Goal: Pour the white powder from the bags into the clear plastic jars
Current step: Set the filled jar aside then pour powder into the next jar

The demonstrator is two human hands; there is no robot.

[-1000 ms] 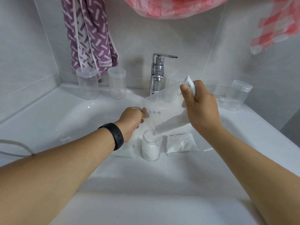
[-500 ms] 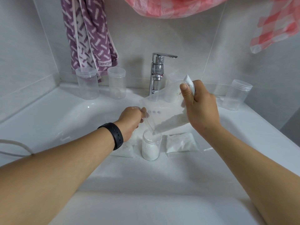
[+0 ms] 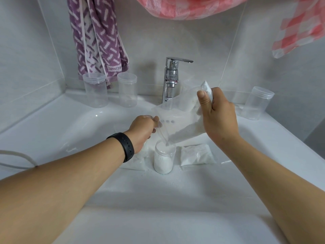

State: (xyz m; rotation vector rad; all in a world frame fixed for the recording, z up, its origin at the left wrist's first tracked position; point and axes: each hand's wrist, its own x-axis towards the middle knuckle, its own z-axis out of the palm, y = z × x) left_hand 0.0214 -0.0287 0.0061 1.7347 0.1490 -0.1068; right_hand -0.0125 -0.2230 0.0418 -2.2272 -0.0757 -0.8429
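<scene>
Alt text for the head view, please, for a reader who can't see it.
Two hands tilt a clear bag, pouring white powder into an open jar on a white sink: left hand at its mouth, right hand gripping its raised end. Another filled bag lies beside the jar.

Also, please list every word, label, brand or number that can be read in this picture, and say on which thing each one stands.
None can be read.
Purple towel: woven lettering on its lower band, too blurred to read.
Faucet: small sticker near its base, print too small to read.
Tilted bag: row of dark dots, no letters.
Jars and black wristband: no text visible.
</scene>
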